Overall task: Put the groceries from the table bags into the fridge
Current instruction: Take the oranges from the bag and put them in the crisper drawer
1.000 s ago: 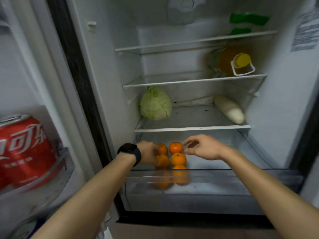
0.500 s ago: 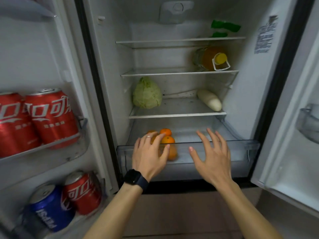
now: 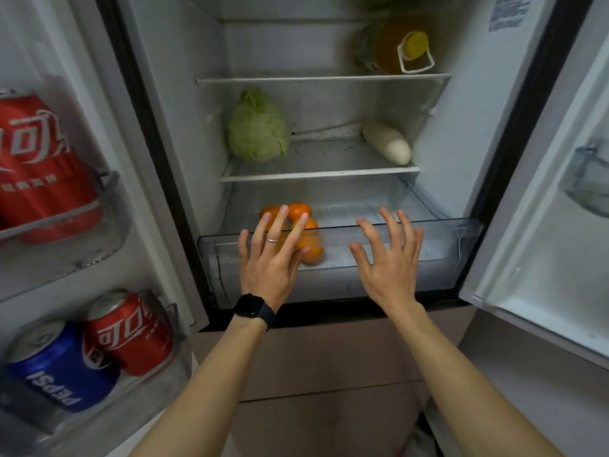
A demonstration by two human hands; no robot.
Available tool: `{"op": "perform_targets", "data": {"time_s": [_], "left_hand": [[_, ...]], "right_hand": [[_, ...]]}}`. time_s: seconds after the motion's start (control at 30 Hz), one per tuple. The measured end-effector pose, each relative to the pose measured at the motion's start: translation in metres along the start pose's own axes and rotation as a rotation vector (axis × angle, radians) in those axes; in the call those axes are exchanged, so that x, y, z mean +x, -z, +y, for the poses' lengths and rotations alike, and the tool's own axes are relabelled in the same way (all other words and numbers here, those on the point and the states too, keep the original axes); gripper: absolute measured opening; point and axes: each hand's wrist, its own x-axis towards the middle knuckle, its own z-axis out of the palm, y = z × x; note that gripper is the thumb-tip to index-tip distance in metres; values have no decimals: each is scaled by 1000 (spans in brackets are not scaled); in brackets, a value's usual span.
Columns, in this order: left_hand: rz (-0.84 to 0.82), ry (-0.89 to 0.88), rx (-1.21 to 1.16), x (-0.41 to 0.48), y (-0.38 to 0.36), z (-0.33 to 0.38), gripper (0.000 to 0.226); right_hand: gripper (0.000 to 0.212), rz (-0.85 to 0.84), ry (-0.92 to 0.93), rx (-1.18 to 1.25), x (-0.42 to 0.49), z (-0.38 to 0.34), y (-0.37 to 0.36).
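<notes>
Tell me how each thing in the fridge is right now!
Drawer: pulled out.
Oranges: lying in the drawer.
Cabbage: sitting on a shelf.
Radish: lying on its side.
Bottle: on its side, capped.
Left hand: open, empty.
Right hand: open, empty.

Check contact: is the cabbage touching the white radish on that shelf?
Apart. The head view shows the cabbage at the shelf's left and the white radish at its right, with bare shelf plainly between them.

Both hands: left (image 3: 268, 263), right (image 3: 389, 262) outstretched, fingers spread, empty.
</notes>
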Motion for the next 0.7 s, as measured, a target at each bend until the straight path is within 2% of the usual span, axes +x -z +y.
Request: {"op": "perform_targets", "data": {"time_s": [0.13, 0.23, 0.47, 0.7], "left_hand": [[96, -26, 38, 6, -9, -1, 54], [68, -7, 21, 21, -17, -5, 51], [-16, 27, 34, 51, -52, -22, 51], [14, 60, 27, 66, -85, -28, 54]], "right_hand": [[42, 96, 51, -45, 6, 6, -13], [41, 134, 62, -70, 22, 12, -27], [42, 138, 53, -37, 57, 13, -71], [56, 90, 48, 8, 72, 18, -101]]}}
